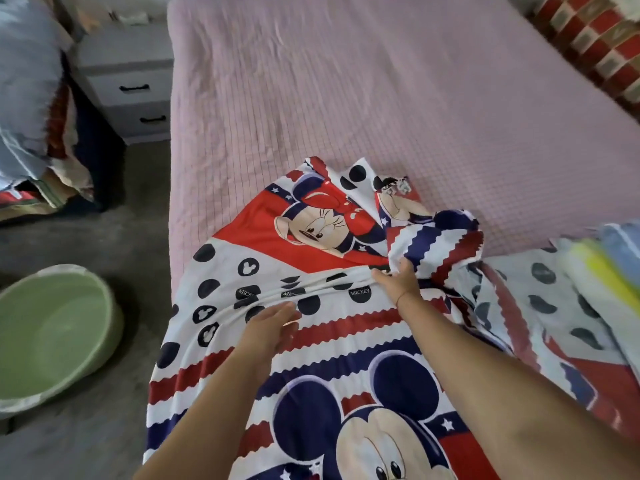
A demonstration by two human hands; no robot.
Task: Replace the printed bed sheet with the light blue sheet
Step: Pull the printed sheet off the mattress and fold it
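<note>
The printed sheet (311, 358), red, white and navy with cartoon mice, stripes and dots, lies bunched over the near end of the bed. Beyond it the pink checked mattress cover (346, 98) is bare. My right hand (398, 278) grips a gathered fold of the printed sheet near the middle of the bed. My left hand (273, 323) lies on the sheet a little nearer and to the left, fingers straight. A light blue folded cloth (620, 244) shows at the right edge, blurred, next to something yellow.
A green plastic basin (52, 334) stands on the grey floor at the left. A grey bedside cabinet (128, 84) with two drawers stands beside the bed's far left. Piled bedding (27, 98) lies at the far left. A red checked blanket (595, 46) sits at the top right.
</note>
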